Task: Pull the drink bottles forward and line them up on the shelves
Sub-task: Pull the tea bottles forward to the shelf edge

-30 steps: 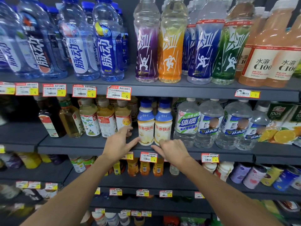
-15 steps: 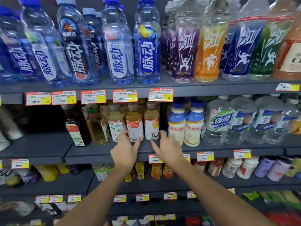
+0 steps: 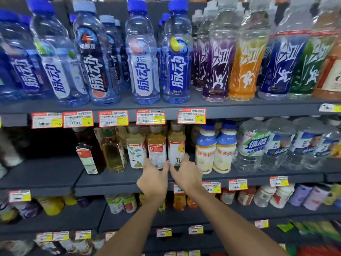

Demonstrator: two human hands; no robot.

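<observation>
Grey metal shelf [image 3: 114,179], cylindrical plastic bottles [image 3: 156,146]

Dark grey metal shelves [image 3: 110,183] are stacked in tiers across the whole view, backed by a dark panel [image 3: 112,8]. Red-and-yellow price tags [image 3: 191,116] are clipped along the shelf edges. The front of the shelving is evenly lit, while an unlit gap [image 3: 46,141] is seen at the left of the middle tier.
</observation>
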